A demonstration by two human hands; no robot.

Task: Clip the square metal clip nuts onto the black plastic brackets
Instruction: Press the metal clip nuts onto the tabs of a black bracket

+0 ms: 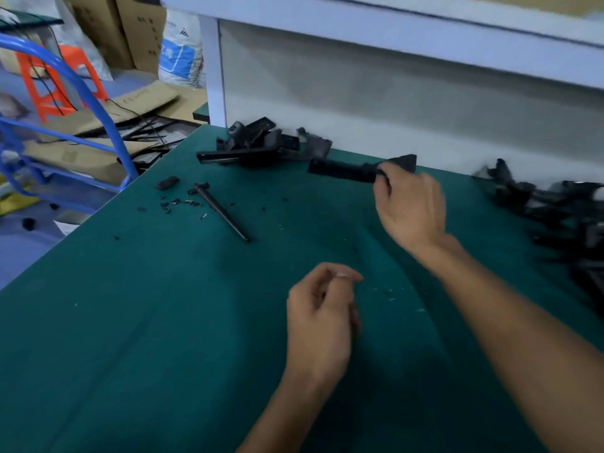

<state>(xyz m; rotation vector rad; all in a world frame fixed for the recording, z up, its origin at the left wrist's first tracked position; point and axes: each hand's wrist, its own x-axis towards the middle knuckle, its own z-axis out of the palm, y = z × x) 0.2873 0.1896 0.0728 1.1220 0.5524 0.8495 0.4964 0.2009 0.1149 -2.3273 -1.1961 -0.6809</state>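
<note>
**Green mat bench: one bracket in hand, stock piled far left and right**

Green matting, smooth and faintly creased, covers the bench [130,322]. Off its left edge stand a blue tubular steel frame [75,76] and an orange plastic stool [49,83], with flattened brown cardboard [130,106] on the floor between them and the bench.

On the mat's far left lies a slim, tapered black rod [222,210] with a cross-piece at its far end, amid small dark chips [176,202]. Just beyond it, against the pale back panel [392,103], sits a heap of angular black plastic brackets [258,145].

Left hand [318,325] hovers near centre, fingers curled with thumb and forefinger meeting; whether they pinch a clip nut cannot be told through the blur.

Right hand [410,207], farther off, grips one long ribbed black bracket [346,170] at its right end; the bracket points left, right of the heap.

A second blurred pile of black brackets [555,207] occupies the right edge.
</note>
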